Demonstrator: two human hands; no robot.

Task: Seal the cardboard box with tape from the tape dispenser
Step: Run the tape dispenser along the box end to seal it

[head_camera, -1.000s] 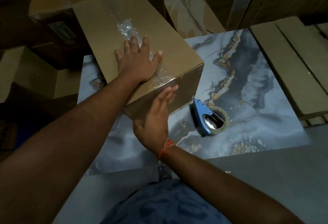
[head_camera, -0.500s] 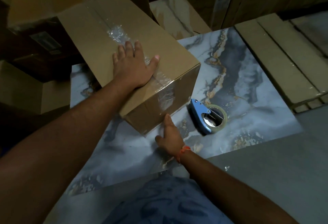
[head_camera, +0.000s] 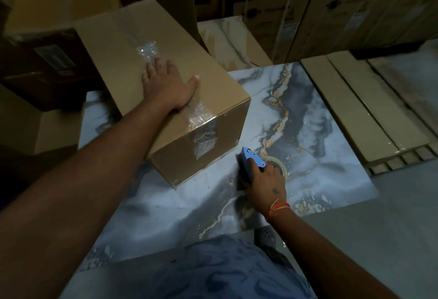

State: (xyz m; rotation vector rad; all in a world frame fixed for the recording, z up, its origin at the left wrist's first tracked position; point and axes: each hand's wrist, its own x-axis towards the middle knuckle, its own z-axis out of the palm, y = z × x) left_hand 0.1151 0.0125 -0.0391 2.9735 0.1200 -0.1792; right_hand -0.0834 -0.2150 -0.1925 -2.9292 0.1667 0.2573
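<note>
Box (head_camera: pixel 132 61) on the marbled table (head_camera: pixel 320 114), turned at an angle, near corner toward the body. Clear tape (head_camera: pixel 203 130) already down along the middle seam of the lid and folded over the near end wall, wrinkled there, with a crumpled patch further up the seam. Left hand (head_camera: pixel 166 85) flat and spread on the lid over the taped seam, holding nothing, just pressing the box still. Tape dispenser (head_camera: pixel 251 161) blue, lying on the table just beside the box's near-right corner, roll partly visible behind it. Right hand (head_camera: pixel 265 180) over the dispenser, fingers curled around its body; looks closed on it, though hard to tell whether lifted or resting on the table, since the picture is blurred there.

Probable step: taking up the dispenser for another strip. To do it well: take a full grip on the handle, blade end forward, roll free to turn. Keep the left palm heavy on the lid so the box cannot slide on the smooth top. Start the new strip low on the end wall, press the loose end firmly, then pull in one steady line, without slack, to avoid more wrinkles. Keep left fingers out of the blade's path. Rub flat afterwards.
</note>
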